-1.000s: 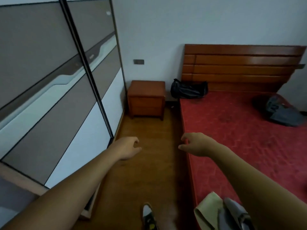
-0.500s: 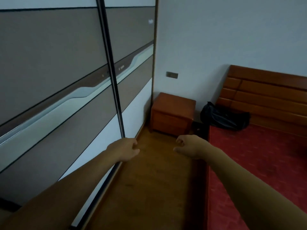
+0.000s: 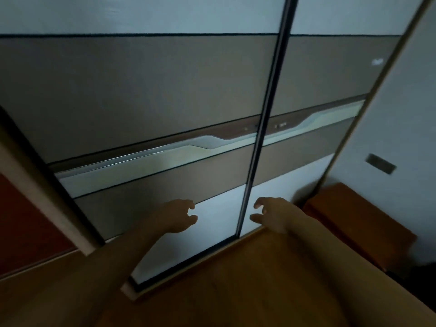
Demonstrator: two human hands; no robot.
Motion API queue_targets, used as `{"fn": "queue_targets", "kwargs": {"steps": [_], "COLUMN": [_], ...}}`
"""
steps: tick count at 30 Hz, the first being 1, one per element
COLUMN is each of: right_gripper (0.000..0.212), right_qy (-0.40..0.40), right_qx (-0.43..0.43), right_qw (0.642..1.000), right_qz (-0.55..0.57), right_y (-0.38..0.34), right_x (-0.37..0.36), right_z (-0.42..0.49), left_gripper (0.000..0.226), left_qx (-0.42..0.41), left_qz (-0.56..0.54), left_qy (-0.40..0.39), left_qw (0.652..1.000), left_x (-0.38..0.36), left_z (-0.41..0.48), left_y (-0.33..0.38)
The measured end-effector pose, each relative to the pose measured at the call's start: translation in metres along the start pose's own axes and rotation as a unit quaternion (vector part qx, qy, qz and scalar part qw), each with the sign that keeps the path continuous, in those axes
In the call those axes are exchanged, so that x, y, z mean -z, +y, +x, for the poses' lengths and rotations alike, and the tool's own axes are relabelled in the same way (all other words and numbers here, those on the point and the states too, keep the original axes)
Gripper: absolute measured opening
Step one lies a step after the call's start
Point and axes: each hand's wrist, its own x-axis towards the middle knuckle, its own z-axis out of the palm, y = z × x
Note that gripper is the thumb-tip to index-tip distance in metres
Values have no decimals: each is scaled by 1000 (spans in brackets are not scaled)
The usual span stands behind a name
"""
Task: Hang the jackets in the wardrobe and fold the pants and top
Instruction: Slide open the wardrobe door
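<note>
Left grip (image 3: 175, 215) hovers loosely curled and empty before the wardrobe's (image 3: 141, 90) left door; the dark rail (image 3: 259, 138) runs between the two; right grip (image 3: 271, 213), fingers spread and holding nothing, hangs before the right door; the wardrobe fills the view dead ahead; nightstand (image 3: 354, 220) sits at far right.

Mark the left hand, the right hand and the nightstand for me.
left hand (image 3: 174, 217): head view, back of the hand.
right hand (image 3: 274, 214): head view, back of the hand.
nightstand (image 3: 351, 211): head view, its orange-brown top.
</note>
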Motion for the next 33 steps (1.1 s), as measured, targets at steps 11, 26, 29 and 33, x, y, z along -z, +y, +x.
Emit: {"fn": "queue_targets", "kwargs": {"steps": [11,26,29,33], "right_gripper": [51,42,42,45], "right_qy": [-49,14,57,111], "right_qx": [210,354,378,402], "right_qw": [971,927,914,893], "right_qz": [-100,-120,-135,-167], "right_y": [-66,-216,-238,-263], "right_x": [38,164,201,254], "right_z": [99,129,123,105], "left_gripper": [48,51,56,55], "left_qx": [193,271,285,291], "left_qz": [-66,-36,-11,0], "left_qy": [59,188,210,224], "left_qw": [977,943,935,930], "left_x": [33,195,241,299], "left_z": [-40,-68,-81,-102], "left_y": [-28,-68,-60,-44]}}
